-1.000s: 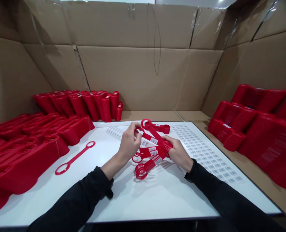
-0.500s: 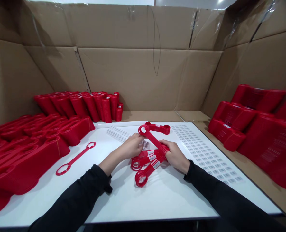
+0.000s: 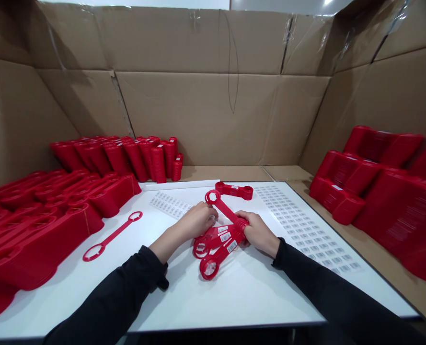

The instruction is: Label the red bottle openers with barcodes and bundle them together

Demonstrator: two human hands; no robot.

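Observation:
My right hand (image 3: 259, 231) grips a fanned bundle of red plastic ring-ended wrenches (image 3: 218, 249) at one end, over the middle of the white table (image 3: 270, 297). Several of them fan out toward the lower left and bear small white barcode labels (image 3: 225, 236). One wrench (image 3: 226, 209) at the top of the fan points up and left, with no label seen on it. My left hand (image 3: 198, 220) is just left of the fan with fingers curled together. Whatever its fingertips hold is hidden. A barcode label sheet (image 3: 169, 205) lies beside and partly behind it.
A single red wrench (image 3: 112, 236) lies at left, near long red stacks (image 3: 72, 235). Upright stacks (image 3: 137, 153) stand behind. A short red stack (image 3: 234, 190) lies beyond my hands. Another label sheet (image 3: 302, 225) lies at right, wrapped red bundles (image 3: 345, 172) beyond. Cardboard walls (image 3: 198, 115) enclose the table.
The label sheet by my left hand has shifted left and slightly nearer. My left hand has lowered a little, its fingers more curled. The fan in my right hand has moved slightly.

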